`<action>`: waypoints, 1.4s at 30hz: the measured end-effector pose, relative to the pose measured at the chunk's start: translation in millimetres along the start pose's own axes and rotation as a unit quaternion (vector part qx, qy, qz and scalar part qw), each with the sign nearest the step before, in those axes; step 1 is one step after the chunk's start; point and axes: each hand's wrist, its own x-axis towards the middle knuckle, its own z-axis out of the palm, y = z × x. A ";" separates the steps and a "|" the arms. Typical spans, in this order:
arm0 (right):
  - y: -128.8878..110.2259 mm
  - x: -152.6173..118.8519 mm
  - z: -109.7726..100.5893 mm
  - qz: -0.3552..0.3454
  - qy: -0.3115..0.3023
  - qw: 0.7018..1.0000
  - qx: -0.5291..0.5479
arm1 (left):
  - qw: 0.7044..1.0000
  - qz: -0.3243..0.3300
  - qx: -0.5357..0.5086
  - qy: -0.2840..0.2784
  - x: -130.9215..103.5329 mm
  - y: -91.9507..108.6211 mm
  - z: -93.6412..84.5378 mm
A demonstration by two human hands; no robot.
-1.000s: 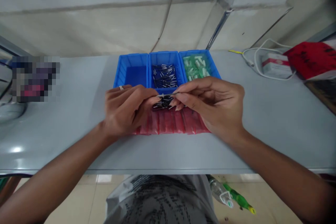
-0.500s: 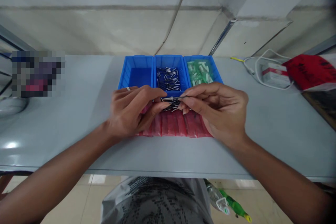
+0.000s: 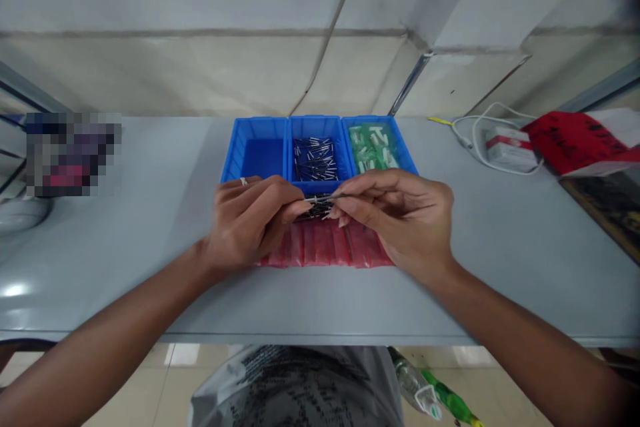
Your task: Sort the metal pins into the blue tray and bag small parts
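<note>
My left hand pinches one end of a thin metal pin between thumb and index finger. On the other end, the thumb and fingertips of my right hand are closed. The pin lies roughly level between both hands, with a small pale collar along it; its exact kind is unclear. Just below and behind the fingertips is a pile of dark and silver pins, partly hidden by my hands. A row of pink plastic packets lies in front of that pile, under my hands.
Behind my hands stand three blue bins: an empty one, one holding metal pins and one with green bags of white pieces. A white cable, a small box and a red-and-white bag lie right.
Fingers of my left hand have closed further over the pin's end, and the hands are slightly nearer each other. The whole view has shifted a little as my head moved.
</note>
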 end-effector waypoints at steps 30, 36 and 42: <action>25.4 9.2 -16.0 -0.272 -0.303 0.763 -0.501 | 0.998 -0.050 0.022 0.010 -2.2 1.1 -0.6; 25.0 6.0 -12.3 -0.269 -0.246 0.811 -0.458 | 0.999 -0.037 0.020 0.014 -2.5 -0.4 0.1; 5.3 10.3 -8.9 -0.169 -0.135 0.929 -0.302 | 0.999 -0.021 0.039 0.000 -1.3 0.0 -0.1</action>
